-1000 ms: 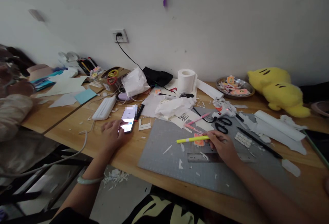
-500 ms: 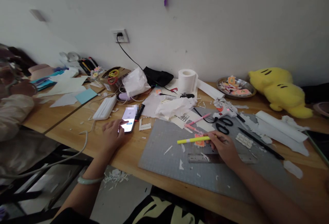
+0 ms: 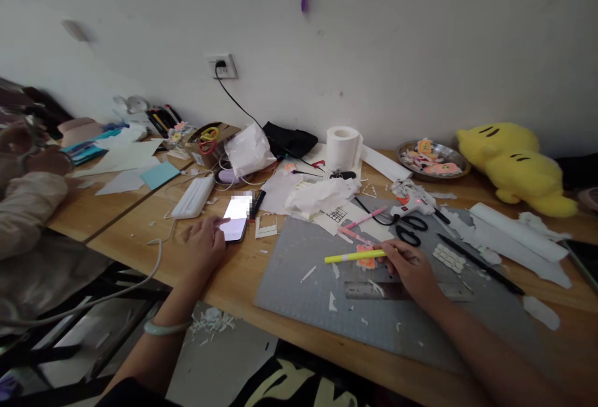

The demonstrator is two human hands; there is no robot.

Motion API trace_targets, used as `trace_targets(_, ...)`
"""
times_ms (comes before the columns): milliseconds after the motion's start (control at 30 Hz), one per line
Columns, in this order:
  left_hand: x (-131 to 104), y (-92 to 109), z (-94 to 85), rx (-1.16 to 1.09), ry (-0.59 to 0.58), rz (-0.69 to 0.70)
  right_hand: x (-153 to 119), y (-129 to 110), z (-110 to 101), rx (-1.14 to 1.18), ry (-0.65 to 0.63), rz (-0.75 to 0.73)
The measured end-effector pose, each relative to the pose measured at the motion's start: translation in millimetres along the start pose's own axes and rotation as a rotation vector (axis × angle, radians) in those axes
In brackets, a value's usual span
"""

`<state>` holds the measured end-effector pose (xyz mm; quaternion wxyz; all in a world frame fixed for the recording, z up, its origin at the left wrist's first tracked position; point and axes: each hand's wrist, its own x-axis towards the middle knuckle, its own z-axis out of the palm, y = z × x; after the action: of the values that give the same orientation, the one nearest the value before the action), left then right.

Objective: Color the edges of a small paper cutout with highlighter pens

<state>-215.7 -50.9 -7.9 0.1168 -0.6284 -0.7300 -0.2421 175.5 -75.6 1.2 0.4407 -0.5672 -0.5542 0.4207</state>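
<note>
My left hand (image 3: pixel 205 242) lies at the near edge of a lit phone (image 3: pixel 235 226), its index finger stretched over the screen and the other fingers loosely bent. Nothing is in its grip. Over the grey cutting mat (image 3: pixel 299 295), my right hand (image 3: pixel 411 270) pinches a yellow marker (image 3: pixel 348 257), which points left and lies nearly level. Just beneath the marker is a small orange decorated piece (image 3: pixel 367 262), partly covered by marker and fingers. A metal ruler (image 3: pixel 364 290) runs under my right hand, and black-handled scissors (image 3: pixel 408 235) lie behind it.
Right of the mat's middle lie a glue gun (image 3: pixel 413 204), a black pen (image 3: pixel 481 265) and a paper roll (image 3: pixel 518 232). A metal bowl (image 3: pixel 460 173) of cutouts and a yellow plush (image 3: pixel 518 167) stand behind. Beside the phone is a white power strip (image 3: pixel 193 197). Another person's sleeve (image 3: pixel 37 207) is at left.
The phone screen has switched from a page with a blue button to a mostly blank one. My left index finger has drawn back slightly. The right hand keeps its hold on the marker.
</note>
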Motion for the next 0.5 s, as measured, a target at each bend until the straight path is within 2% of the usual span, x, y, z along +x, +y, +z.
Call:
trace_targets(133, 11.8, -5.4, 2.9, -0.01, -0.025, 0.021, -0.3, -1.4, 0.0, -0.018, 0.001, 0.007)
trace_targets(333, 47.0, -31.2, 6.9, -0.023, -0.107, 0.124, 0.4, -0.8, -2.9, -0.111, 0.0, 0.044)
trace_targets(367, 50.5, -35.4, 7.9, -0.023, -0.128, 0.152, 1.0, 0.3, -3.6, -0.126, 0.012, 0.046)
trace_targets(433, 53.7, -41.9, 10.6, -0.02, -0.164, 0.195, 2.6, 4.1, -5.3, -0.184, -0.041, 0.073)
trace_targets(500, 52.8, -45.0, 13.7, -0.015, -0.18, 0.208, 4.3, 8.9, -7.5, -0.226, 0.001, 0.069)
